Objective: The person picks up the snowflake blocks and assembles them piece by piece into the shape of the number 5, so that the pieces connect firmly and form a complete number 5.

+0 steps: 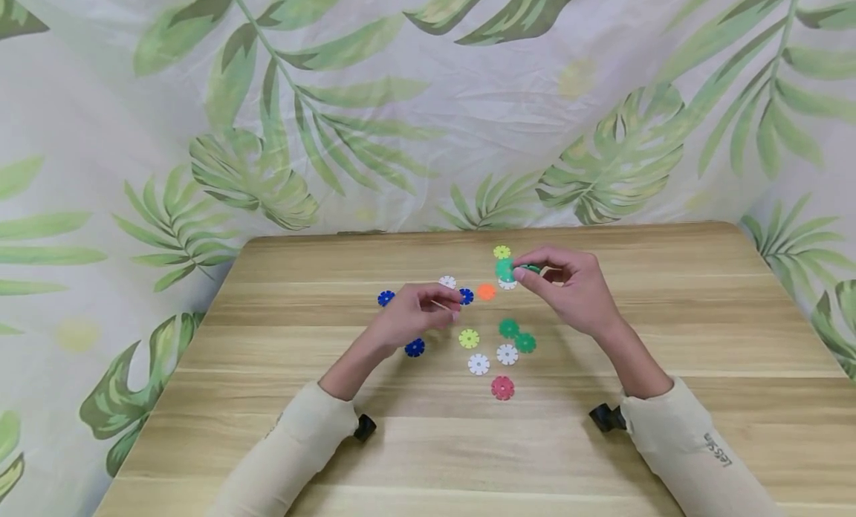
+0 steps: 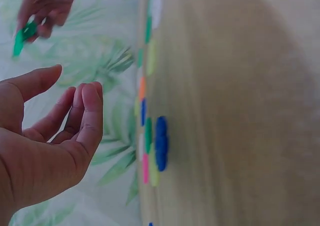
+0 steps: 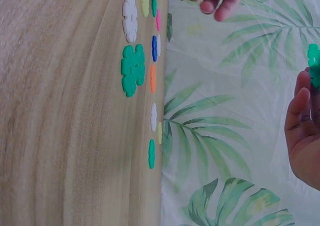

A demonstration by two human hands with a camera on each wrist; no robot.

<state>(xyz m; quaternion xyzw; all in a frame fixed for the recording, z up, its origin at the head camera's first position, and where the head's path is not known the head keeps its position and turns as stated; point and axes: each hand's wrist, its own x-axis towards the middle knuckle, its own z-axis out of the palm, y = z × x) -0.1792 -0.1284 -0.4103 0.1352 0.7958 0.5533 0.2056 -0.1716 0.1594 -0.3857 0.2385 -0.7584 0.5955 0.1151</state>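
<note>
Two green discs (image 1: pixel 505 270): right fingers (image 1: pixel 558 258) pinch them (sleeve (image 1: pixel 695 446): "Let's Slim"), left fingers (image 1: pixel 438 291) parted.

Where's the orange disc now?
In the head view, the orange disc lies on the table between the left hand and the right hand, just right of a blue disc.

A pale beige left sleeve (image 1: pixel 287 446) and a matching right sleeve (image 1: pixel 685 435) end short of the bare left grip (image 1: pixel 414 310) and right grip (image 1: pixel 571 290). Dark lettering (image 1: pixel 718 450), seemingly "Let's Slim", marks the right one; a blocky black device (image 1: pixel 607 417) juts out beside each cuff (image 1: pixel 649 393).
</note>
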